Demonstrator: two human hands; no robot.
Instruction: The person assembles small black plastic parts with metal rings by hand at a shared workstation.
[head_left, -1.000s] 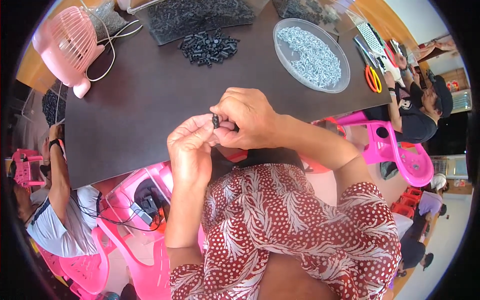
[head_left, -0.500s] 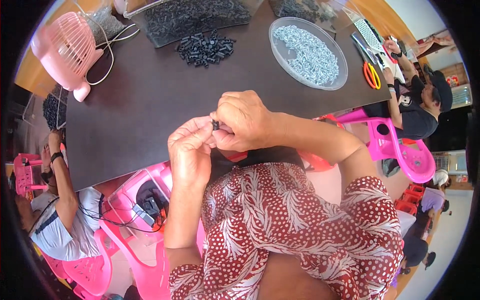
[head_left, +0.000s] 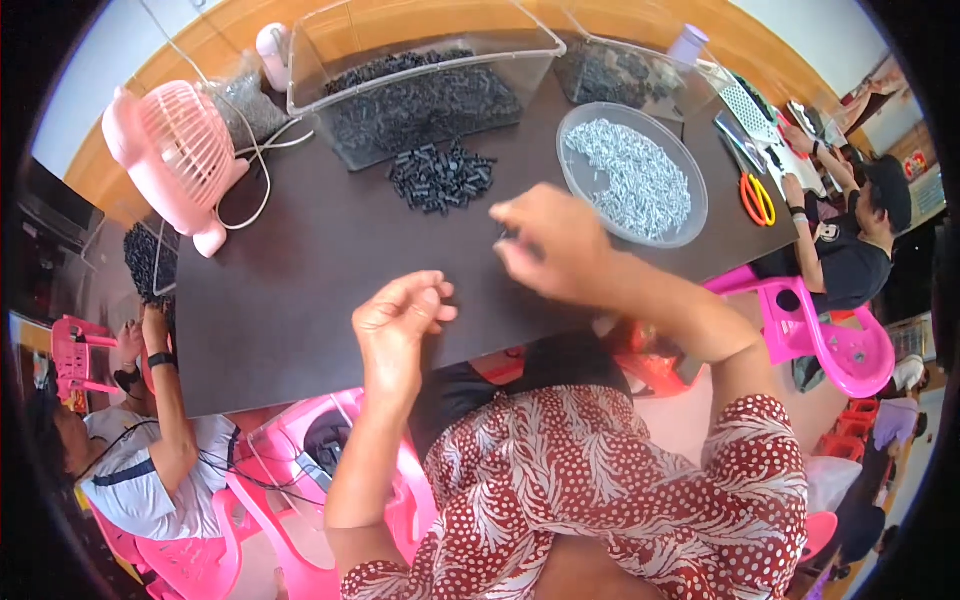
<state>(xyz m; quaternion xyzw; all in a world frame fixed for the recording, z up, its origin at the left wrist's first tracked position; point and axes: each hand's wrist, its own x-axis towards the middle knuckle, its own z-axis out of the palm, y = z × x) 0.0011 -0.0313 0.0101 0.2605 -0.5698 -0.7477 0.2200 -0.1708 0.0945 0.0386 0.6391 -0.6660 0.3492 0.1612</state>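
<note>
My left hand (head_left: 398,328) is raised above the near part of the dark table, its fingers curled in toward the thumb. What the fingertips hold, if anything, is too small to make out. To its right and farther forward, my right hand (head_left: 555,245) is smeared by motion over the table. A small black plastic part (head_left: 508,235) shows dark between its thumb and forefinger, though blurred. Beyond the hands lies a loose pile of short black plastic parts (head_left: 440,180). Right of the pile, a round clear tray (head_left: 690,232) contains many small silvery screws (head_left: 630,178).
Behind the pile stands a clear bin (head_left: 300,105) of black parts. A pink fan (head_left: 175,155) with a white cord is at left. Orange-handled scissors (head_left: 757,200) lie at right. Co-workers sit on both sides, by the left (head_left: 150,440) and right (head_left: 850,240) table edges.
My hands, together on a small black part before, have come apart. The right has swung forward and right toward the pile and tray; the left stays near. The view has tilted upward.
</note>
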